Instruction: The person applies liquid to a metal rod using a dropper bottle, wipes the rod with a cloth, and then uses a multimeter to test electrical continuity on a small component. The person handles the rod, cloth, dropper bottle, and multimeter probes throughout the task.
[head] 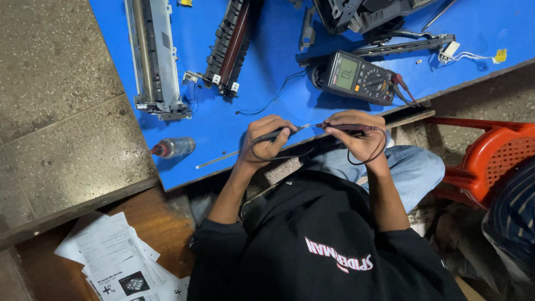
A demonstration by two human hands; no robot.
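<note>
From the head camera, looking straight down, both hands meet over the near edge of a blue tabletop [251, 111]. The left hand [266, 142] is curled around a black test probe [278, 134], fingers [278, 124] clenched on its shaft, metal tip pointing toward the other hand. The right hand [359, 134] pinches a red test probe [348, 127] between thumb and fingers [340, 118], its tip pointing back at the black one. The two tips meet, or nearly so, in the gap between the hands; whether they truly touch is too small to tell. Dark leads loop below both hands and around the right wrist.

Just beyond the right-hand fingers lies a dark multimeter [359, 77] with a lit greenish display and a round dial, its red lead plugged in on the far side. Beyond the left-hand fingers stands a black roller assembly [229, 44], and farther out to that side a long grey metal assembly [153, 56]. Near the left hand, out to that side on the tabletop, a small clear bottle with a red cap [174, 147] lies on its side, with a thin metal rod [218, 159] between it and the hand. More dark machine parts [362, 17] sit at the far edge. An orange plastic chair [493, 159] is off beyond the right hand, and printed sheets [120, 259] lie on the floor below the left elbow.
</note>
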